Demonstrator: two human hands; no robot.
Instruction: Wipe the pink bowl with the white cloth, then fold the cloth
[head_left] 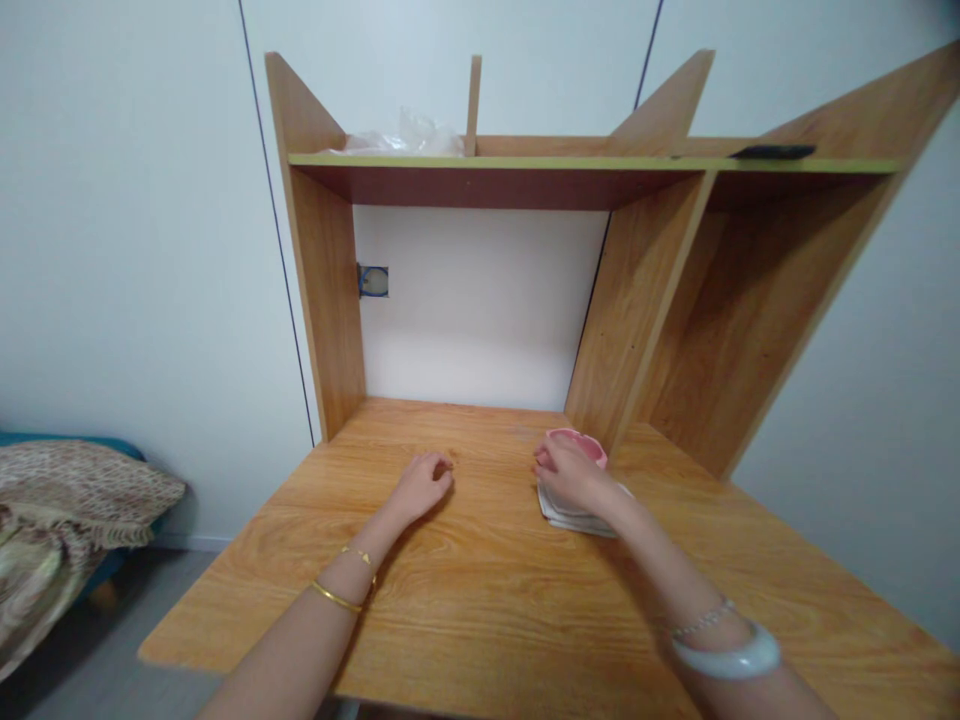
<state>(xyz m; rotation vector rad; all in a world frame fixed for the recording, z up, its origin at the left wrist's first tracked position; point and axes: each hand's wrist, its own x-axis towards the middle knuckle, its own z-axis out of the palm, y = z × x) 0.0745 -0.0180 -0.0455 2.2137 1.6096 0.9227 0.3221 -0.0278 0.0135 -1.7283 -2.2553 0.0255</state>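
Observation:
My right hand rests on a pink cup that stands on a white saucer on the wooden desk. Its fingers curl over the cup's rim. My left hand lies on the desk top to the left of the cup, fingers curled loosely with nothing visible in them. Gold bangles sit on the left wrist; a pale bangle and a chain are on the right wrist.
The desk has a wooden hutch with a shelf above. A crumpled clear plastic bag and a dark flat object lie on the shelf. A wall socket shows behind. A bed with a patterned blanket stands at the left.

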